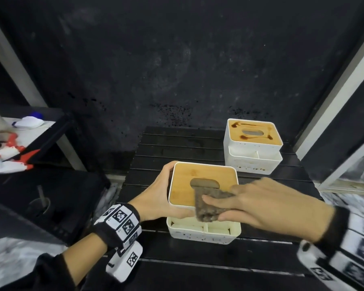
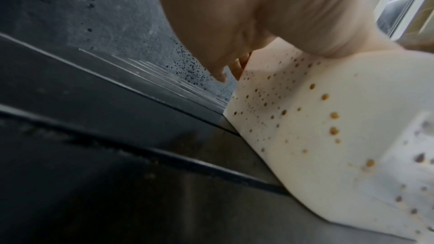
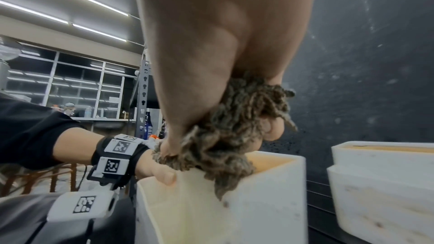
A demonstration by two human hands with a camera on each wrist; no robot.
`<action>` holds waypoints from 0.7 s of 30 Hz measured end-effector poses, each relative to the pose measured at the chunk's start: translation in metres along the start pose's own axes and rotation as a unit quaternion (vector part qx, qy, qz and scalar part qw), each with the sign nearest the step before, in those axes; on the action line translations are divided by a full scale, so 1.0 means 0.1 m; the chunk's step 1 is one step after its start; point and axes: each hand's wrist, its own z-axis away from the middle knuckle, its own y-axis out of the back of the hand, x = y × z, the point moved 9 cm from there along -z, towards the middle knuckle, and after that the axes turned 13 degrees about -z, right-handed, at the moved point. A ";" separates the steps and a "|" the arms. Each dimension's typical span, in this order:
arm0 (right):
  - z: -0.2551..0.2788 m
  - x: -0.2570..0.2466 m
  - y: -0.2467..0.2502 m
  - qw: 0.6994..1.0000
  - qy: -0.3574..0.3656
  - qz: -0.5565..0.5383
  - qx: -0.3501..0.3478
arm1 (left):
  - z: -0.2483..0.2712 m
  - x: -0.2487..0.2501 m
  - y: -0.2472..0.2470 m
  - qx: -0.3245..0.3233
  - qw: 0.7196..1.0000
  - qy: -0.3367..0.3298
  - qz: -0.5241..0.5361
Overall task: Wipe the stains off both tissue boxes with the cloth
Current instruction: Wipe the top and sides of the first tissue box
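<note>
The near tissue box [image 1: 200,179] is white with a clean wooden lid and stands on the black slatted table [image 1: 198,269]. Its white side [image 2: 305,118] carries several brown specks. My left hand [image 1: 156,196] grips the box's left side, thumb at the front edge. My right hand [image 1: 259,204] holds a grey-brown cloth [image 1: 208,204] bunched in its fingers against the lid's front edge, and the cloth [image 3: 230,136] hangs over the rim. The far tissue box [image 1: 252,143] stands at the back right with dark brown stains on its wooden lid.
A dark wall rises right behind the table. To the left a black shelf [image 1: 51,143] holds red and white items [image 1: 6,156] and a white and blue object [image 1: 27,121]. A white frame [image 1: 345,101] borders the right side.
</note>
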 end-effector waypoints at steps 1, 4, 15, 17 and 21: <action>0.09 0.05 0.03 1.000 -0.005 -0.014 0.000 | 0.01 0.00 0.00 -0.001 1.000 0.000 0.000; 0.20 0.17 -0.02 0.998 -0.044 0.009 -0.041 | 0.01 -0.01 0.01 -0.001 1.000 0.003 -0.001; -0.34 -0.22 -0.07 0.998 0.036 0.048 0.016 | 0.00 -0.04 -0.01 -0.015 1.000 0.013 -0.010; -0.15 -0.11 -0.04 1.000 0.014 0.013 0.017 | 0.01 -0.01 0.00 -0.010 1.000 0.014 -0.011; 0.32 0.21 -0.07 0.998 -0.053 -0.029 -0.025 | 0.02 0.01 0.01 -0.014 0.999 0.016 -0.023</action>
